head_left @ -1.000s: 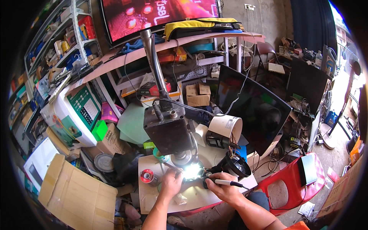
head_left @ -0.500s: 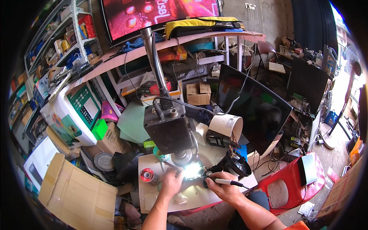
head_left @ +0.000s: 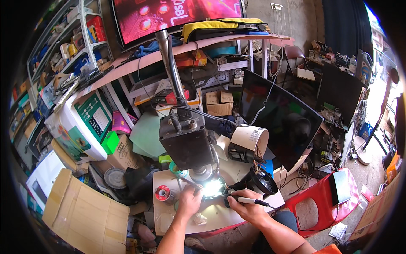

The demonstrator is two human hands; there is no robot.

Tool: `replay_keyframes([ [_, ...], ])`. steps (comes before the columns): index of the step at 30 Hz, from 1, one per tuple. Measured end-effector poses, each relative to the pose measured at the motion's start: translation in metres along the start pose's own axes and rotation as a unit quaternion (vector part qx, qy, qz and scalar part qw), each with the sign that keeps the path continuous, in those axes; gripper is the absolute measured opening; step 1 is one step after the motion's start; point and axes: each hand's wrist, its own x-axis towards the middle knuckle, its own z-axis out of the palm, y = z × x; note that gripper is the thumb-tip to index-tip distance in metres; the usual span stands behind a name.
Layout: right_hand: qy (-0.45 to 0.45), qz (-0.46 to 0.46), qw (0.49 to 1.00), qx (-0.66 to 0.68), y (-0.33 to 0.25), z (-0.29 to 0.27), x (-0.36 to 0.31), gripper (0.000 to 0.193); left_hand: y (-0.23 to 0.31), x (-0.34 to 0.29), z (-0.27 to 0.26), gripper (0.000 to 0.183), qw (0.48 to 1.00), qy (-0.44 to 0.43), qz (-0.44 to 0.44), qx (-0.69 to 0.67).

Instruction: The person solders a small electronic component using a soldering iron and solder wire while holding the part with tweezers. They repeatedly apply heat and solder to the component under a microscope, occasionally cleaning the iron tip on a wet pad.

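Observation:
Under the glowing lamp of a black microscope camera [head_left: 185, 142], both hands work close together on a small white table [head_left: 228, 218]. My left hand [head_left: 190, 201] is closed on a slim grey tool [head_left: 191, 183], tweezers by its shape, that slants up to the left. In my right hand [head_left: 249, 210] lies a white-handled soldering iron [head_left: 250, 200], its black rear end towards the right. Glare hides the tips and whatever lies beneath the light. A red-topped solder spool [head_left: 162, 193] stands left of my left hand. Beyond my right hand sits a round black housing [head_left: 263, 181].
A metal post [head_left: 171, 67] carries the camera. A dark flat screen [head_left: 281, 118] leans behind the table. An open cardboard box [head_left: 86, 213] lies at the left, a red plastic chair [head_left: 311, 213] at the right. A lit display [head_left: 173, 15] hangs at the back.

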Motion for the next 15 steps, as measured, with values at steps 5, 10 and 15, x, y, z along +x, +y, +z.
replay_keyframes([
  [5, -0.001, 0.002, 1.0, -0.007, -0.0007, 0.0, 0.0, 0.022, -0.0054, -0.0001, 0.001, 0.017, 1.0, 0.006, 0.019, 0.007],
  [10, 0.0, 0.003, 1.0, -0.007, -0.0031, -0.0008, 0.0009, 0.023, -0.0026, 0.0004, 0.0006, 0.017, 1.0, 0.007, 0.018, 0.01],
  [15, 0.005, 0.0, 1.0, -0.003, -0.0021, 0.0, 0.0007, 0.023, -0.0029, 0.0, 0.0009, 0.016, 1.0, 0.004, 0.009, 0.005],
])
